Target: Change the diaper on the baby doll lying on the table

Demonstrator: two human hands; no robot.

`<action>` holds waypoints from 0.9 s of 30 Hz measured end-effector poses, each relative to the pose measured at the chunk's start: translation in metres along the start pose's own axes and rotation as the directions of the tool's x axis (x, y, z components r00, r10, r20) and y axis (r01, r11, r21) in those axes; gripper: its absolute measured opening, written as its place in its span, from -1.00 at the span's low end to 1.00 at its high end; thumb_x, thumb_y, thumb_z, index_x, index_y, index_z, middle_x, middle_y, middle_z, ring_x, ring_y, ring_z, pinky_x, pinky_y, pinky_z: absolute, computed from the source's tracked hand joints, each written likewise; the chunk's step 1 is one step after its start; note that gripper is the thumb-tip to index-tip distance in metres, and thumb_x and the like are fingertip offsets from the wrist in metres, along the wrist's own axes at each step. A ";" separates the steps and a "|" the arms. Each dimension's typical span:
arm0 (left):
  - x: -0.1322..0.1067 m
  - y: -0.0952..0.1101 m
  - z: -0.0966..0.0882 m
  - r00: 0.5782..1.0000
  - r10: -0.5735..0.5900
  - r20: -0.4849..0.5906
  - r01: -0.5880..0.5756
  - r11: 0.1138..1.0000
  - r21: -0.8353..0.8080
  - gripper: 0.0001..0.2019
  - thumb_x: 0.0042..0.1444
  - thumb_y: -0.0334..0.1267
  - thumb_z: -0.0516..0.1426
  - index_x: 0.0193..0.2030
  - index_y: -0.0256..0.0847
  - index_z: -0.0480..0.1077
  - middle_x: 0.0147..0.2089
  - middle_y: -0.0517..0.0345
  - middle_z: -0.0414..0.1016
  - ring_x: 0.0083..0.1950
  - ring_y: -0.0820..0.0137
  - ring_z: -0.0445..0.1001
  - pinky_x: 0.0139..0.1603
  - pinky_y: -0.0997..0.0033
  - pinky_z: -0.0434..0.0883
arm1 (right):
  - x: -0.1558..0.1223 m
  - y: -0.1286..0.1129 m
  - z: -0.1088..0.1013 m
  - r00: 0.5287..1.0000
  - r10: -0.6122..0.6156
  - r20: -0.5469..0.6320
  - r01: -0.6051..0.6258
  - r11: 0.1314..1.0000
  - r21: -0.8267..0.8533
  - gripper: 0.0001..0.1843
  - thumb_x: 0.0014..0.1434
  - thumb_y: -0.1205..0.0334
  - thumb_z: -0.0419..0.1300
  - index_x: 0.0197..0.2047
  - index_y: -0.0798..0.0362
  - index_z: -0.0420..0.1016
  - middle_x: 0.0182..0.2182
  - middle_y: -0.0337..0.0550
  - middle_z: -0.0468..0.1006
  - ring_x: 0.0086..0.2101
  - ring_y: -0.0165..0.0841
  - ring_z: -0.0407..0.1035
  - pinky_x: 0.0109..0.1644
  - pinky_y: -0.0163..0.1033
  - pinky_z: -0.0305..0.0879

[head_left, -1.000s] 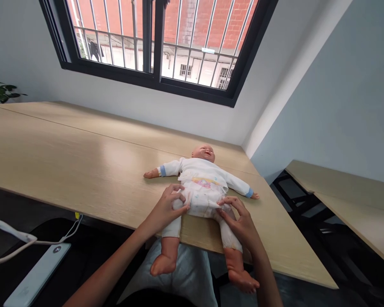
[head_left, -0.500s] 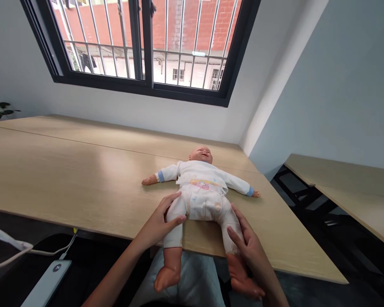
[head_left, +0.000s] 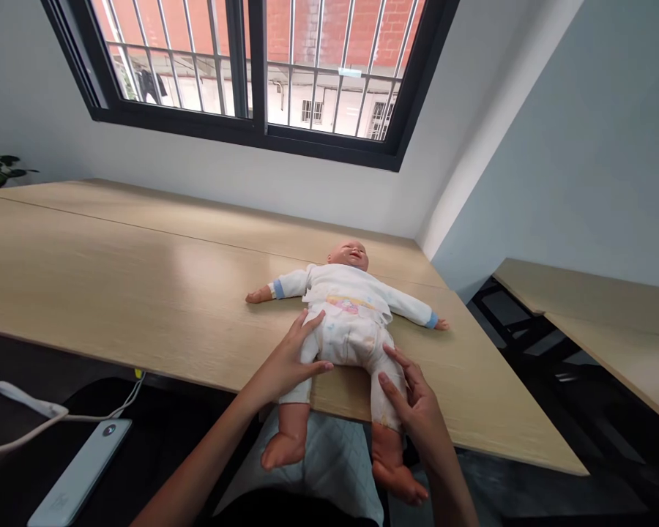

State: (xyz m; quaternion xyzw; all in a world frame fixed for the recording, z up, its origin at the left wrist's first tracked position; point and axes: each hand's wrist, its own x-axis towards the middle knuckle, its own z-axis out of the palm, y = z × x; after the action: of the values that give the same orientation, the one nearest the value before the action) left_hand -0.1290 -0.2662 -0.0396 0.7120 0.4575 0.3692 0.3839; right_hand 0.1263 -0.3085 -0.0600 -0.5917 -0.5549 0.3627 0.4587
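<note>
A baby doll (head_left: 347, 282) lies on its back on the wooden table, head toward the window and arms spread. It wears a white top with blue cuffs, a white diaper-like garment (head_left: 348, 344) with a yellow and pink printed band, and white leggings. Its bare feet hang past the near table edge. My left hand (head_left: 296, 359) is wrapped around the thigh on the left, thumb on the inner side. On the other thigh, near the knee, my right hand (head_left: 414, 395) closes from the outer side, thumb on top.
The pale wooden table (head_left: 143, 285) runs along the wall under a barred window (head_left: 252, 135). A white power bank (head_left: 80, 472) with a cable lies at lower left on a dark surface. A second table (head_left: 593, 300) stands at right, a plant (head_left: 0, 170) at far left.
The doll's leg on the right has swung inward, with my right hand on it. My left hand has shifted slightly up its thigh. The view has tilted down a little.
</note>
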 end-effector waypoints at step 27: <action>0.055 -0.014 -0.013 0.973 -0.214 -0.093 0.104 0.754 -0.649 -0.36 0.05 0.10 0.27 0.10 -0.39 0.37 0.08 -0.13 0.49 0.02 0.29 0.51 0.02 0.43 0.48 | 0.048 -0.039 0.002 0.946 0.322 0.023 -0.284 0.796 0.535 -0.34 0.10 0.06 0.26 0.26 0.02 0.29 0.17 -0.21 0.38 -0.02 -0.61 0.44 -0.04 -0.58 0.44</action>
State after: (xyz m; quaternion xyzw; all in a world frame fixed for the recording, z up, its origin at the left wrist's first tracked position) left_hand -0.1287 -0.2085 -0.0364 0.4648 0.3926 0.5250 0.5951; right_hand 0.1179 -0.2619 -0.0201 -0.5347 -0.3146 0.5501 0.5591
